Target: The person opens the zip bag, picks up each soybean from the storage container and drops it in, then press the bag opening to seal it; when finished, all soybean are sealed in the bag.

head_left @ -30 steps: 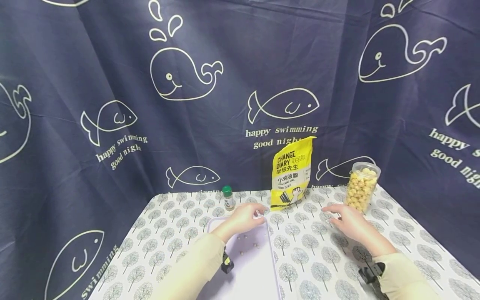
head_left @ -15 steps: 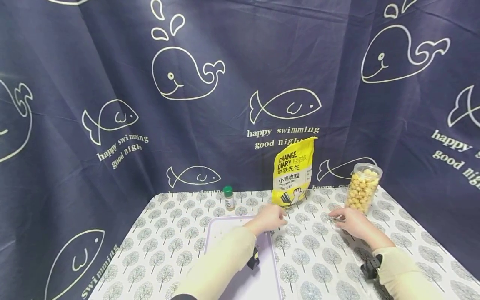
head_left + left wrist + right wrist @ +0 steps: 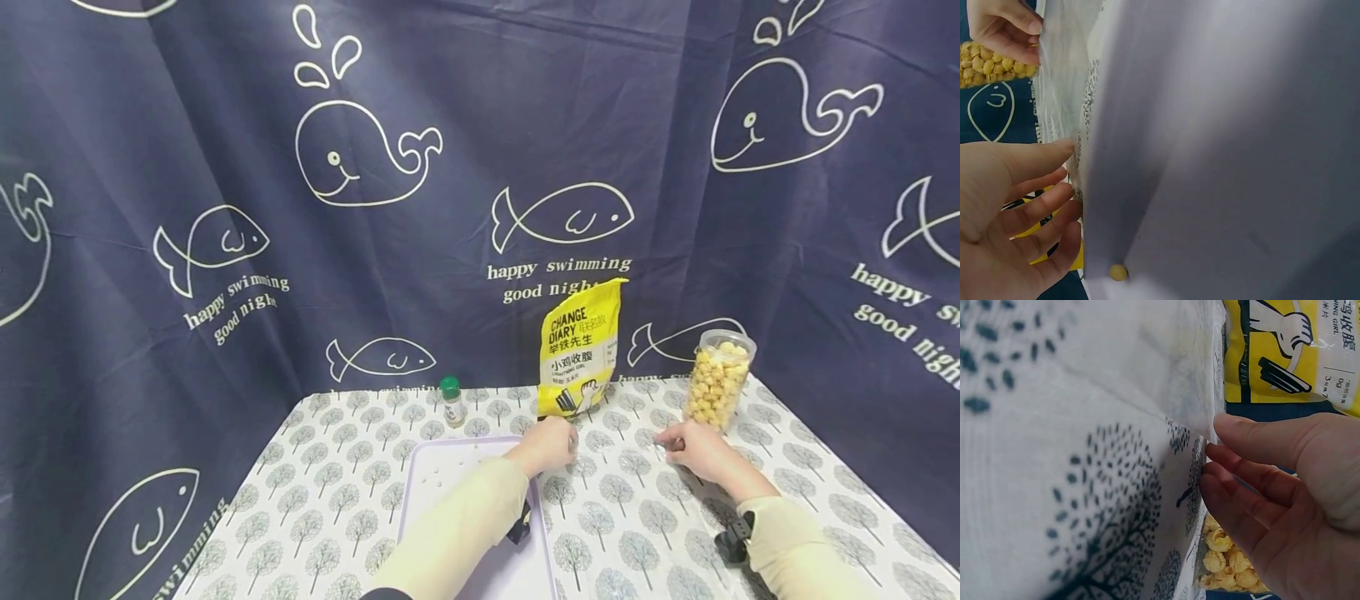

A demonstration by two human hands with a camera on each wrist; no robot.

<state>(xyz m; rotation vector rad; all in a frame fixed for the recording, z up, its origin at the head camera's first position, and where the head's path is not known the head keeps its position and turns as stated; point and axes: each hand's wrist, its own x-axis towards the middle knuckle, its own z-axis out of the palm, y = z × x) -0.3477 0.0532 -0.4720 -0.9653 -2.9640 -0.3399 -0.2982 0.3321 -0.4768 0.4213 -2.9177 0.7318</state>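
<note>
A clear plastic bag [image 3: 1063, 81] lies flat on the tree-patterned cloth between the two hands. My right hand [image 3: 697, 450] pinches one edge of it between thumb and fingertips, as the right wrist view shows close up. At the bag's other end is my left hand [image 3: 550, 446], beside the tray's far right corner, its thumb and curled fingers at the bag's edge. A yellow snack bag [image 3: 577, 350] stands upright just behind the left hand. Behind the right hand is a clear jar of popcorn [image 3: 716, 383], without a visible lid.
Under the left forearm lies a pale purple tray [image 3: 442, 462] with several small round bits on it; one yellowish bit [image 3: 1119, 272] shows near its edge. A small green-capped bottle [image 3: 452, 402] stands behind the tray. A dark blue curtain [image 3: 450, 275] hangs at the table's back.
My left hand has moved right from over the tray to the plastic bag's edge, fingers curling in. My right hand has closed its fingers on the bag, staying near the jar.
</note>
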